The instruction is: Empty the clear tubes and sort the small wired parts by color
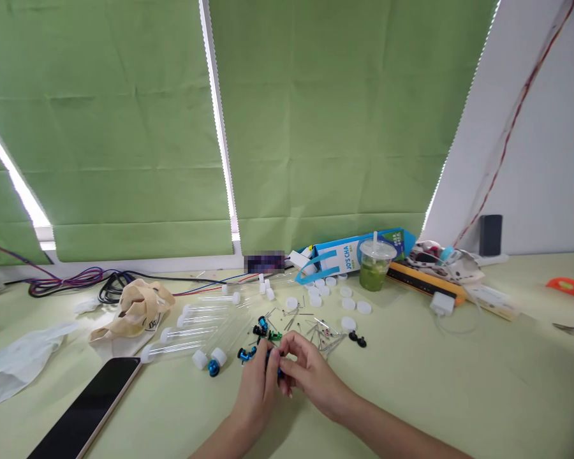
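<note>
My left hand [257, 385] and my right hand [313, 376] meet above the table, both with fingers closed around a small blue-and-black piece [280, 372]. Most of that piece is hidden by the fingers, so its kind is unclear. Just beyond my left hand lie similar blue-and-black pieces [245, 354], with a green-and-black one [275, 335] near the fingertips. A round blue piece with a black base [213, 368] sits left of my left hand. Thin metal pins and rods [323, 330] are scattered beyond my right hand, along with small black parts [357, 338].
Clear tubes with white caps [186, 347] lie on the left beside a crumpled beige bag [136, 312] and a phone [88, 408]. Loose white caps [348, 324], a cup of green drink [373, 274] and a blue-and-white bag [337, 260] stand farther back. Cables [76, 280] run along the wall.
</note>
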### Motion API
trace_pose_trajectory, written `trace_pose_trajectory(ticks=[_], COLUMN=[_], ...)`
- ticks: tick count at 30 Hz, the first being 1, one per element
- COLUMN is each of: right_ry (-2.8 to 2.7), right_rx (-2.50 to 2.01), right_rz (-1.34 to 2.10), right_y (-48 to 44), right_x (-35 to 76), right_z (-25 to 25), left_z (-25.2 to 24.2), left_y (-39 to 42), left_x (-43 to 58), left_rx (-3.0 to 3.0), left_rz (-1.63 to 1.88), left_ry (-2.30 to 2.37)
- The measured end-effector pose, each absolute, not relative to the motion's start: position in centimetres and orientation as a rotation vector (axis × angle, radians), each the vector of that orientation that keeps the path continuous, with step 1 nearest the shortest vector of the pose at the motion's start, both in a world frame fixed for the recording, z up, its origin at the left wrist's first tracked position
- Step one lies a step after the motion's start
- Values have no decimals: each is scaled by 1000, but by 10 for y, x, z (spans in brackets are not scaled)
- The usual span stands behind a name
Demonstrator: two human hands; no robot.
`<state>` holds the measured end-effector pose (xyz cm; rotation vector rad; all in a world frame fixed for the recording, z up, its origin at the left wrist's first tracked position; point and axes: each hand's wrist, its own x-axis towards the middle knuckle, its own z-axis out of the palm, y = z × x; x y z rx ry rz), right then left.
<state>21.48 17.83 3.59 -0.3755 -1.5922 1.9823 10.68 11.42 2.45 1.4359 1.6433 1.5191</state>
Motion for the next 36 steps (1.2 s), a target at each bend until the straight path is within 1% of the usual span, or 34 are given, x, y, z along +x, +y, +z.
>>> trace_pose_trajectory(ticks=[6, 7, 11, 12, 13, 16, 18, 21, 25, 27, 29, 32, 33, 34, 36], right_ry=[-1763, -1813, -2045, -2060, -2053, -1961, -1943, -2009, -2172, -2190, -2105, -1902, -1855, -1833, -1870], right_rx=[-309, -309, -336, -352, -369, -416, -435, -452, -375, -340, -351, -380, -384, -388, -402], right_rz=[1890, 1820, 1361, 1330, 1373, 1669, 1737, 1571, 1204, 1135, 1283, 1671, 1753, 1785, 1677], right_y=[173, 172, 171, 172, 173, 176, 178, 179, 178, 178, 179, 182, 183, 184, 185], right_x=[215, 216, 221, 222, 222, 221, 220, 221, 224, 224, 223, 220, 219, 218, 219], right_z=[28, 29, 34, 35, 35, 35, 35, 36, 41, 41, 39, 33, 32, 31, 33], left_z=[17, 17, 15, 14, 14, 12, 11, 11, 13, 14, 15, 16, 16, 15, 14], left_y=[121, 121, 122, 122, 122, 123, 124, 126, 125, 124, 123, 122, 122, 123, 123], left_x=[97, 96, 95, 95, 94, 94, 94, 96, 98, 99, 99, 98, 98, 99, 100], left_rx=[1389, 1374, 1427, 1448, 1463, 1450, 1388, 1348, 1365, 1367, 1376, 1346, 1318, 1291, 1266], left_rz=[1443, 1448, 1493, 1487, 1479, 1452, 1469, 1534, 1545, 1533, 1533, 1541, 1538, 1537, 1545], left_ry=[1781, 1790, 1861, 1863, 1856, 1769, 1700, 1664, 1678, 1677, 1669, 1607, 1567, 1532, 1496])
